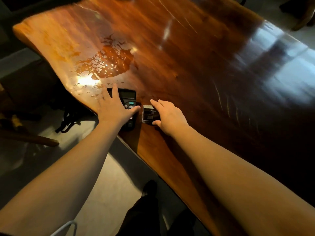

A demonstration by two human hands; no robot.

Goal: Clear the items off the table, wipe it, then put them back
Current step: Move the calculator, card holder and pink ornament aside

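A black calculator (128, 97) lies near the left edge of the glossy wooden table (196, 68). My left hand (113, 106) rests flat on it with fingers spread, covering its lower left part. Just to its right stands a small clear plastic box (148, 113) with dark contents. My right hand (167, 114) is curled around that box, index finger over its top and thumb against its near side. A wet patch with bubbles (105, 63) spreads on the table beyond the calculator.
The table's wavy near edge (136, 150) runs diagonally between my arms. Left of the table, on the floor, are a dark bag (68, 116) and a wooden leg (34, 138). My dark shoe (150, 186) stands on the pale floor below.
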